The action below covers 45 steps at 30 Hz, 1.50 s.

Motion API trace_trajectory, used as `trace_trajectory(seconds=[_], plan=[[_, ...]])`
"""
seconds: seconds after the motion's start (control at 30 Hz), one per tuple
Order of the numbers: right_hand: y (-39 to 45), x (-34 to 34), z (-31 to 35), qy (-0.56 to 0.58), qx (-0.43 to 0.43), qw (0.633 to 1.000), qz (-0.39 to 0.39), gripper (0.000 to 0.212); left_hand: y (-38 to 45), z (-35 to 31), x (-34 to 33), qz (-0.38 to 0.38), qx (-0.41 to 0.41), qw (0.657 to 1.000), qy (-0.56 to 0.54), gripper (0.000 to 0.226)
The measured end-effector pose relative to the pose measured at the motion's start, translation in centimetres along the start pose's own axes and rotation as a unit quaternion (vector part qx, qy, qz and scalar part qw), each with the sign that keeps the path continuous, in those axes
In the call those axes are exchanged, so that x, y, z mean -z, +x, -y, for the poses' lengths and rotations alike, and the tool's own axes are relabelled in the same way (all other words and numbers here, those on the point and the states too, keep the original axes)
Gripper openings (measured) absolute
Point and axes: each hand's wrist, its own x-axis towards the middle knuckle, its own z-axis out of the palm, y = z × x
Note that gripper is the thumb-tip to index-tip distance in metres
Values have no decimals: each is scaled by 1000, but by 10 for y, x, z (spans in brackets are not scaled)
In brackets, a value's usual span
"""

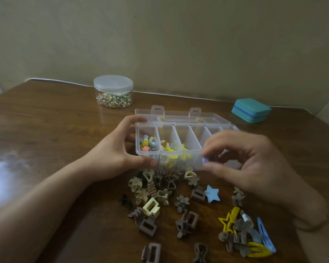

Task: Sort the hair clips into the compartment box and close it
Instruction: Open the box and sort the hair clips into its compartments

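Left hand [118, 149] grips compartment box [179, 130] at its left end, right hand [243, 164] pinches small pale clip [205, 160] at its front wall; lift clear, release over a matching compartment.

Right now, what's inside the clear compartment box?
The compartment box holds small pastel clips in its leftmost cell and yellow clips in the next cells. The right hand covers the rightmost cells, so their contents cannot be seen.
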Motion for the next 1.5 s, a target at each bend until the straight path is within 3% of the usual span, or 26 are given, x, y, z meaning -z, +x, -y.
trace_trajectory(seconds=[0.07,0.13,0.3,0.47,0.6,0.7,0.8,0.9,1.1,1.37,1.43,1.5], plan=[[6,-7,3,57,1,994,-94,16,0,1,0,0,-3,1000,-1,97],[11,-13,-1,28,-16,989,-143,20,0,0,1,1,-4,1000,0,97],[6,-15,-13,-75,-50,996,-14,28,-1,-1,1,4,0,1000,7,98],[0,3,-6,-91,-18,995,-38,19,0,-1,0,0,3,1000,3,98],[-9,16,-1,-135,-17,988,78,11,-1,-2,0,-1,6,1000,4,98],[-14,24,-4,-225,-60,949,212,13,0,-2,0,-4,8,1000,6,97],[-21,38,-5,-167,-140,917,335,36,-1,-1,0,-8,9,1000,5,97],[-22,41,-5,-160,-146,898,383,38,-1,-1,-1,-8,9,1000,4,97],[-19,18,-5,-221,-88,905,353,18,-1,-4,-2,-11,7,1000,7,99],[-17,25,-6,-204,-66,918,333,11,-1,-3,-1,-8,12,1000,8,97],[-15,31,-8,-174,-48,942,282,12,-1,-2,0,-6,13,1000,7,97],[-12,35,-8,-130,-41,976,169,16,-1,-2,0,-8,13,1000,4,97]])
